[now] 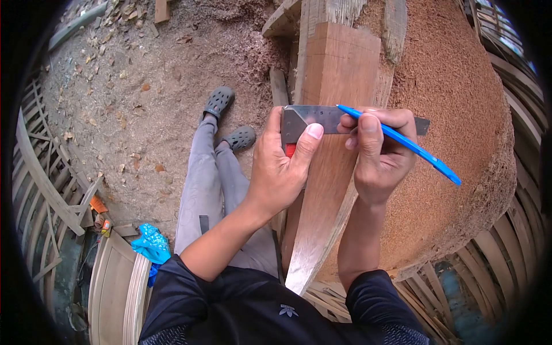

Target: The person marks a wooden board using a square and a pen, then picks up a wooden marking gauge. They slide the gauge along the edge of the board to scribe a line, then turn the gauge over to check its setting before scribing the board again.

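Observation:
A reddish-brown wooden beam [330, 178] runs lengthwise in front of me. Across it lies a metal try square [325, 118] with a ruled blade and a bit of red at its handle. My left hand [282, 155] grips the square's handle at the beam's left edge, thumb on top. Between the fingers of my right hand [379, 146] is a blue pen [425, 155], its tip at the blade's upper edge. Some right fingers rest against the blade. Thin lines cross the beam near its far end.
Weathered planks [394, 29] lie under and behind the beam. A large sawdust heap [454, 155] fills the right side. Curved wooden slats [506, 253] stand around both sides. Blue cloth [152, 244] and pale curved boards [112, 287] are at lower left.

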The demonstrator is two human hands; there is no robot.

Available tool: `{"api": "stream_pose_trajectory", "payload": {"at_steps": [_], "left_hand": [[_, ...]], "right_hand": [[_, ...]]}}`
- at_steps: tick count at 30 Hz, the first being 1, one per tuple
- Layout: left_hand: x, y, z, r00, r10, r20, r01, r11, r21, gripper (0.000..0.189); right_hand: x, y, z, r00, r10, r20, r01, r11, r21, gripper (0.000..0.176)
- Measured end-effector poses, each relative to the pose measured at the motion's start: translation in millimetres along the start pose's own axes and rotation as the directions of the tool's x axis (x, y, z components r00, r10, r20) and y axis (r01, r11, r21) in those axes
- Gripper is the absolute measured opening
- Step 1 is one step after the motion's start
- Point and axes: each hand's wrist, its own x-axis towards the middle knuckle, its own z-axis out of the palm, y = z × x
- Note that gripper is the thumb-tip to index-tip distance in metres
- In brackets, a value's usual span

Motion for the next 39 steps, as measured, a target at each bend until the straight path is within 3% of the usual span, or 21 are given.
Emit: {"api": "stream_pose_trajectory", "payload": {"at_steps": [1,2,6,12,21,23,35,39], "left_hand": [[0.1,0.3,0.0,1.000,0.000,0.000,0.000,1.000,0.000,0.029],[0.1,0.8,-0.2,1.000,-0.002,0.005,0.002,1.000,-0.003,0.029],[0.3,-3.4,1.7,0.999,0.037,-0.009,-0.037,0.999,-0.010,0.028],[-0.8,-2.8,3.1,1.000,0.022,-0.016,-0.023,0.999,-0.025,0.027],[-2.4,1.6,3.7,0.999,0.029,-0.029,-0.028,0.999,0.028,0.027],[-2.4,0.5,4.0,0.999,0.021,-0.030,-0.021,1.000,0.016,0.027],[-2.0,1.7,3.7,1.000,0.019,-0.024,-0.018,0.999,0.028,0.027],[-1.8,2.0,2.3,1.000,0.004,-0.008,-0.004,1.000,0.031,0.027]], "right_hand": [[0.9,4.9,0.6,0.999,-0.029,0.023,0.028,0.999,0.031,0.011],[3.2,10.8,-0.8,0.994,-0.094,0.056,0.097,0.994,-0.052,0.012],[6.4,20.4,-0.4,0.989,-0.108,0.097,0.116,0.990,-0.079,0.013],[3.9,24.1,7.6,0.987,-0.161,-0.020,0.160,0.987,-0.021,0.014],[1.7,20.3,10.7,0.995,-0.077,-0.068,0.076,0.997,-0.023,0.016],[5.8,19.7,3.3,0.993,-0.096,0.075,0.107,0.983,-0.152,0.016],[17.7,12.0,3.2,0.995,0.012,0.101,0.006,0.985,-0.175,0.021],[20.4,13.6,0.4,0.993,-0.030,0.115,0.054,0.975,-0.215,0.020]]}}
